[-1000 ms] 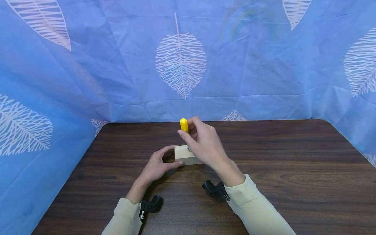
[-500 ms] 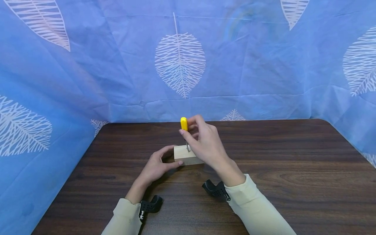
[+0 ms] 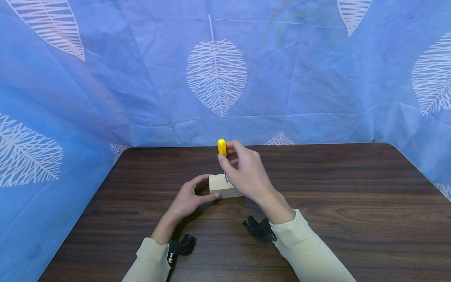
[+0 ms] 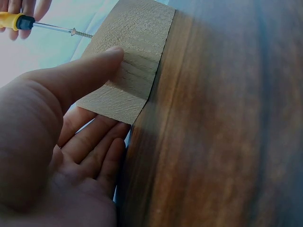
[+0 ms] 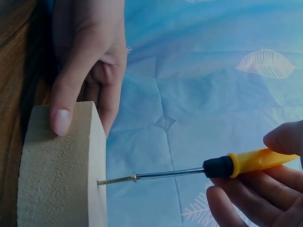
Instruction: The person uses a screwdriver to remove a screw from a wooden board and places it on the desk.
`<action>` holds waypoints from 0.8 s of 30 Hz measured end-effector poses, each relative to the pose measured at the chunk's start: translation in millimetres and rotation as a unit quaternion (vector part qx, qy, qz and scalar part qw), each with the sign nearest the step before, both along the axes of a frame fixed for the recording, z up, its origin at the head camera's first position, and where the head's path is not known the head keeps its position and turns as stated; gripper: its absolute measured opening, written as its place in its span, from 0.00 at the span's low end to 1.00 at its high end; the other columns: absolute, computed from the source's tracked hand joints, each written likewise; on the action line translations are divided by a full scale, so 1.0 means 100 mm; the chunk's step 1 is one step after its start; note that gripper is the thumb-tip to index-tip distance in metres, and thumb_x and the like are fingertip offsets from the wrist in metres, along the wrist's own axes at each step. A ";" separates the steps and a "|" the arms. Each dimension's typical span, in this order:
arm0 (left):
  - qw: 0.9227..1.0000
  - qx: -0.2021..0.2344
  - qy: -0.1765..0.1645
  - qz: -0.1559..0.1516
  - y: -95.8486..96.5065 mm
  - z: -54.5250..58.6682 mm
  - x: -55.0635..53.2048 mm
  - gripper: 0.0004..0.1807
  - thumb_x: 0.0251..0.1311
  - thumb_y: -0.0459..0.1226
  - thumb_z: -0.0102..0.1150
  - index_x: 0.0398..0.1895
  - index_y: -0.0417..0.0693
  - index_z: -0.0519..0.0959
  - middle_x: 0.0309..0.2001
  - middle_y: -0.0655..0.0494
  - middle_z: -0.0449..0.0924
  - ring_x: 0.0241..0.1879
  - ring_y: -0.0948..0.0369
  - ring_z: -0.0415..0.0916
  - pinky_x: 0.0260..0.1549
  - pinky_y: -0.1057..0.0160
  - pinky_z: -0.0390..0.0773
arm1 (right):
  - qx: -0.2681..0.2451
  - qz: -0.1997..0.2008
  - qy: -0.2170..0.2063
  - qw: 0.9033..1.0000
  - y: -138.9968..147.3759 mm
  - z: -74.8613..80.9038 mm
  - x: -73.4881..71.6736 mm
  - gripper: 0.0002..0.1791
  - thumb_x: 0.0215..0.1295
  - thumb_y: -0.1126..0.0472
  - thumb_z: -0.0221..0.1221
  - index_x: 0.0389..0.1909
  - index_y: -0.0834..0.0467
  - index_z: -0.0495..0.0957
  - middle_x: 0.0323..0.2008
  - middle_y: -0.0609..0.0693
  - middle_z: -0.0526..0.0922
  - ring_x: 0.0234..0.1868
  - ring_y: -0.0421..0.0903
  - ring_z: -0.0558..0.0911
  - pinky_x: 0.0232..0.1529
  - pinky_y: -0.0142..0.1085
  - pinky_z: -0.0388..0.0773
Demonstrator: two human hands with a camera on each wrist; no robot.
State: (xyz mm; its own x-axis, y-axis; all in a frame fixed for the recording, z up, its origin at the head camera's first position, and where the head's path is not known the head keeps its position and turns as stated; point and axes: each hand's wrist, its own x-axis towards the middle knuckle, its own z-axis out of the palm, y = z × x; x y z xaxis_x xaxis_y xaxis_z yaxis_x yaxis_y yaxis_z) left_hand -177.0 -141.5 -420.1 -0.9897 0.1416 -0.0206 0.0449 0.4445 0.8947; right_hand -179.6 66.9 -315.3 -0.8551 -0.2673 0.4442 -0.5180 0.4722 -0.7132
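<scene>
A pale wooden block (image 3: 220, 191) lies on the dark table. My left hand (image 3: 188, 199) grips its left end, thumb (image 4: 102, 64) on the near face and fingers behind. A screw (image 5: 116, 180) stands in the block's top face, its tip in the wood and most of its thread showing. My right hand (image 3: 248, 170) holds a screwdriver (image 5: 251, 163) by its yellow handle, between thumb and fingers. The screwdriver's metal shaft (image 4: 52, 27) meets the screw head in line with it. In the head view the right hand hides the block's right end.
The dark wood-grain table (image 3: 352, 203) reaches to a blue cloth backdrop (image 3: 148, 78) with white leaf prints. A black wrist mount (image 3: 181, 245) sits at the left sleeve and another black mount (image 3: 258, 228) at the right sleeve.
The yellow handle has tilted slightly right and the right thumb and fingers have shifted a little around it. The block and left hand have stayed in place.
</scene>
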 end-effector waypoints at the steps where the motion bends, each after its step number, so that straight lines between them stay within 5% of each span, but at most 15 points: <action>1: 1.000 0.000 0.001 0.000 0.00 0.00 0.00 0.32 0.63 0.47 0.78 0.71 0.62 0.80 0.69 0.56 0.82 0.74 0.49 0.74 0.75 0.34 0.68 | -0.005 -0.001 -0.001 1.000 0.00 0.00 0.00 0.15 0.78 0.58 0.62 0.60 0.58 0.79 0.50 0.53 0.90 0.46 0.49 0.91 0.51 0.41 0.90; 14: 1.000 -0.003 0.001 0.003 0.01 0.00 -0.01 0.33 0.63 0.47 0.79 0.71 0.63 0.80 0.69 0.56 0.82 0.73 0.49 0.75 0.74 0.34 0.69 | 0.007 -0.012 0.002 1.000 -0.02 -0.04 -0.02 0.13 0.82 0.57 0.53 0.59 0.59 0.75 0.47 0.50 0.89 0.42 0.47 0.89 0.46 0.42 0.87; 24: 1.000 -0.006 -0.001 0.007 0.02 0.02 0.00 0.34 0.62 0.46 0.79 0.72 0.62 0.79 0.70 0.56 0.81 0.76 0.49 0.72 0.76 0.35 0.67 | 0.004 -0.026 0.014 1.000 -0.03 -0.06 -0.01 0.12 0.82 0.53 0.57 0.56 0.56 0.75 0.45 0.51 0.88 0.39 0.46 0.85 0.40 0.41 0.83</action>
